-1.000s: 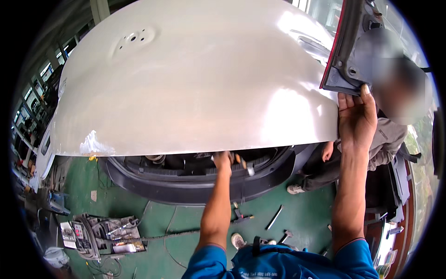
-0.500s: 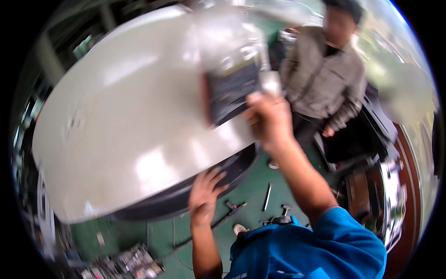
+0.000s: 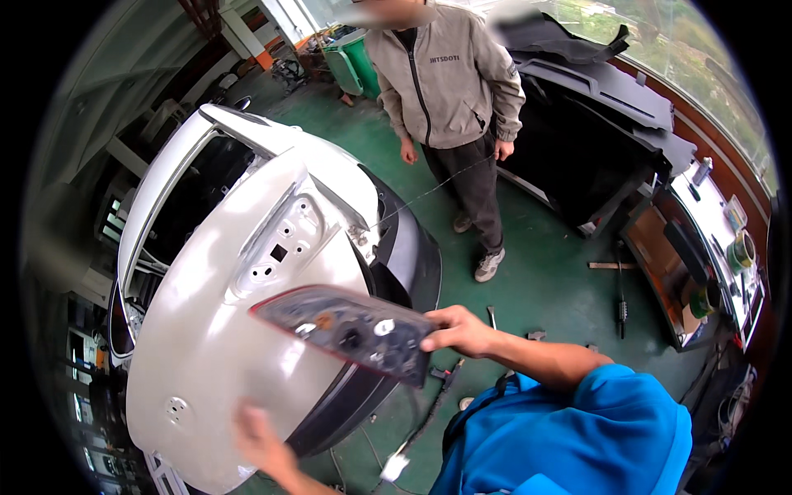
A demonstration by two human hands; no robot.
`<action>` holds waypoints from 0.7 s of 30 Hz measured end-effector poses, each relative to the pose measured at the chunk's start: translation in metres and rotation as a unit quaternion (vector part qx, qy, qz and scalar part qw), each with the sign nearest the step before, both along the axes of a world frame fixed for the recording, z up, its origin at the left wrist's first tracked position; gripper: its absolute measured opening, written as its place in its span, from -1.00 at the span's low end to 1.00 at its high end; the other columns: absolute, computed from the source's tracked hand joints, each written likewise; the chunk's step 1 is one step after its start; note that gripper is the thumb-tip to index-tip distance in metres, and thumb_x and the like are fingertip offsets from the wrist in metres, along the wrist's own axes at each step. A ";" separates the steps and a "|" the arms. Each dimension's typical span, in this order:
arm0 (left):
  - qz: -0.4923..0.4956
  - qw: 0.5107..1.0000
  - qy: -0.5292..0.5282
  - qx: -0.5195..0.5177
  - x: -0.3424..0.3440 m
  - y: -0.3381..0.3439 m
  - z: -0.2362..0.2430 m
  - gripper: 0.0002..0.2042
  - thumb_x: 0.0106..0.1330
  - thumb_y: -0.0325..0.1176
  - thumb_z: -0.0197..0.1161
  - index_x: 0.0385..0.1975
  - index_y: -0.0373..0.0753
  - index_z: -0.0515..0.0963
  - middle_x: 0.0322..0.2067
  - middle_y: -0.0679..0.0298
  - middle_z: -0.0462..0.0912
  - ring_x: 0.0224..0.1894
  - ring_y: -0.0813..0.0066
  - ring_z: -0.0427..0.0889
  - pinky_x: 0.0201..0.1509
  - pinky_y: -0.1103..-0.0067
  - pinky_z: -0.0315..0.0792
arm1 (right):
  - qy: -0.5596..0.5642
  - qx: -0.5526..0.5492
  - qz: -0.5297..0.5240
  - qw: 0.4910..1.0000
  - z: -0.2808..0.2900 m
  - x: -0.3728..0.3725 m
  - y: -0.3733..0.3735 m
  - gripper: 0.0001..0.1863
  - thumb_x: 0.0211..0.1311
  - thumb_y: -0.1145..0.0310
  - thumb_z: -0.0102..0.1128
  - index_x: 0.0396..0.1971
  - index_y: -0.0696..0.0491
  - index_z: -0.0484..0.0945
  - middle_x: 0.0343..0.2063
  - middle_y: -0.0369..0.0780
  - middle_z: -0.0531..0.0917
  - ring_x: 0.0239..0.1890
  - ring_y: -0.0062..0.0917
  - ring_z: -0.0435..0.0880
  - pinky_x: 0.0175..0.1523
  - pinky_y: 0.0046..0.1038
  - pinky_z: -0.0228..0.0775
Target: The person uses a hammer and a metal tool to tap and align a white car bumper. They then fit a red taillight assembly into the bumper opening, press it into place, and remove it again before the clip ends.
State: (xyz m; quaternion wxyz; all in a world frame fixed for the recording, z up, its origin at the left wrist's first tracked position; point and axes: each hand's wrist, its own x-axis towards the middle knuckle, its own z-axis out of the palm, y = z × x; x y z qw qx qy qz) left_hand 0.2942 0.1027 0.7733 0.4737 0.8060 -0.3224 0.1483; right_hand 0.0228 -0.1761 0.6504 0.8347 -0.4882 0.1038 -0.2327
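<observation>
Down by the near lip of the raised white tailgate (image 3: 223, 346), the person's left hand (image 3: 260, 441) rests against the panel's lower edge, blurred, so I cannot tell whether its fingers are spread or curled. Just above it the right hand (image 3: 464, 330) holds a tail lamp unit (image 3: 346, 330) by its end, fingers pinching the dark housing, the red-rimmed lens tilted and hanging free over the tailgate rather than seated in it. I would judge the lamp to be off its mount and being carried clear; moving it on calls for a steady grip and care with the loose wiring lead (image 3: 412, 437) dangling below toward the green floor (image 3: 544, 280). Small tools (image 3: 619, 309) lie scattered on that floor beyond the arm. Farther off a person in a grey jacket (image 3: 450, 82) stands near the car's corner, well apart from the lamp, with dark trim panels (image 3: 594, 124) and a cluttered bench (image 3: 709, 247) behind.
</observation>
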 end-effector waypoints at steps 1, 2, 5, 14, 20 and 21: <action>0.057 0.995 -0.077 -0.009 0.026 -0.019 0.038 -0.53 0.52 -0.18 0.17 0.21 -0.46 0.50 0.18 -0.07 0.58 0.22 0.15 0.56 0.35 0.33 0.37 | 0.010 0.005 -0.029 1.000 -0.017 -0.020 -0.009 -0.52 0.18 0.31 0.49 0.07 0.21 0.64 -0.14 -0.28 0.73 -0.12 -0.63 0.65 0.02 -0.49 0.51; 0.075 0.973 -0.215 0.029 0.053 -0.040 0.075 -0.49 0.56 -0.15 0.10 0.30 -0.43 0.42 0.30 -0.09 0.47 0.34 0.07 0.44 0.46 0.29 0.24 | 0.014 0.014 -0.051 0.999 -0.012 -0.038 -0.015 -0.50 0.16 0.32 0.49 0.06 0.25 0.63 -0.13 -0.24 0.73 -0.09 -0.59 0.65 0.05 -0.48 0.50; 0.157 0.891 -0.394 0.162 0.166 -0.086 0.129 -0.44 0.61 0.02 -0.10 0.37 -0.29 0.36 0.37 -0.02 0.37 0.42 -0.03 0.31 0.47 0.23 0.18 | 0.008 0.056 -0.138 0.989 -0.024 -0.081 -0.038 -0.49 0.10 0.33 0.51 0.00 0.30 0.63 -0.10 -0.17 0.73 -0.06 -0.50 0.65 0.14 -0.40 0.46; 0.272 0.852 -0.398 0.203 0.204 -0.102 0.140 -0.47 0.60 0.07 -0.13 -0.10 -0.31 0.62 -0.15 0.04 0.65 -0.04 -0.05 0.55 0.10 0.13 0.35 | -0.054 0.098 -0.342 0.933 -0.045 -0.171 -0.092 -0.58 0.15 0.38 0.40 -0.02 0.26 0.62 -0.18 -0.19 0.76 -0.21 -0.55 0.70 -0.05 -0.49 0.51; 0.270 0.856 -0.376 0.231 0.160 -0.087 0.028 -0.49 0.61 0.02 -0.13 0.06 -0.31 0.59 -0.07 -0.01 0.62 0.05 -0.07 0.53 0.25 0.11 0.30 | -0.054 0.107 -0.355 0.927 -0.043 -0.176 -0.114 -0.60 0.21 0.37 0.36 0.00 0.26 0.59 -0.15 -0.18 0.75 -0.16 -0.50 0.74 0.01 -0.41 0.59; 0.258 0.859 -0.382 0.221 0.145 -0.088 0.007 -0.50 0.61 0.02 -0.13 0.11 -0.30 0.56 -0.01 -0.01 0.61 0.11 -0.06 0.51 0.32 0.08 0.26 | -0.049 0.108 -0.352 0.928 -0.047 -0.174 -0.117 -0.60 0.22 0.37 0.36 0.00 0.25 0.59 -0.15 -0.19 0.75 -0.16 -0.50 0.74 0.00 -0.41 0.60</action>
